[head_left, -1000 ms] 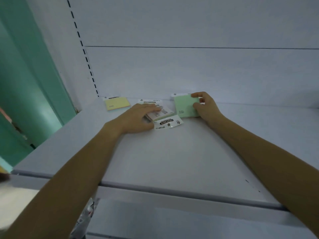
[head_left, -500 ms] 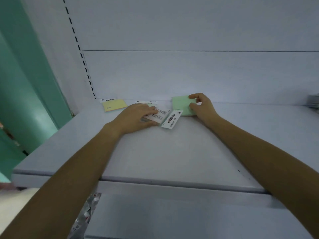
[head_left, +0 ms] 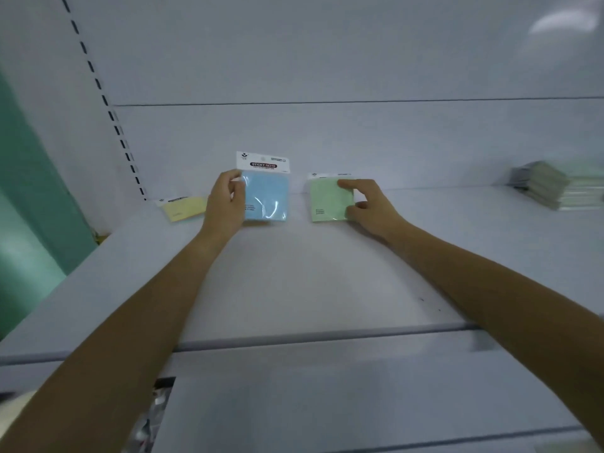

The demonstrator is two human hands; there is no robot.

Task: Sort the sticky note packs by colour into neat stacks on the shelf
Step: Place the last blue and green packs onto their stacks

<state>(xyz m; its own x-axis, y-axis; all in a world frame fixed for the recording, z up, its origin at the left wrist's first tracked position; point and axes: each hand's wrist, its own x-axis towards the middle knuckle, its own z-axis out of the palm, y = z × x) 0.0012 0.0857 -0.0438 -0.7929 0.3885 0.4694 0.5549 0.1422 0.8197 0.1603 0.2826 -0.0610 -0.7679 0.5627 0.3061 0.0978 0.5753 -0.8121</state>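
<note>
Lifting the wrapped square blue sticky note pack (head_left: 266, 197) off the white shelf (head_left: 294, 282), the left hand (head_left: 225, 204) now pinches it upright in curled fingers, just left of the flat green square pack (head_left: 327, 201), which the right hand (head_left: 369, 206) grips between forefinger and thumb, so blue awaits its own stack.

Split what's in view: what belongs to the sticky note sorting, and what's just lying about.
Job: blue pack, held in the left hand; green pack, pinched by the right hand; yellow pack; shelf.
Lying about: blurred grey stack far right; packaged items on the lower shelf.
</note>
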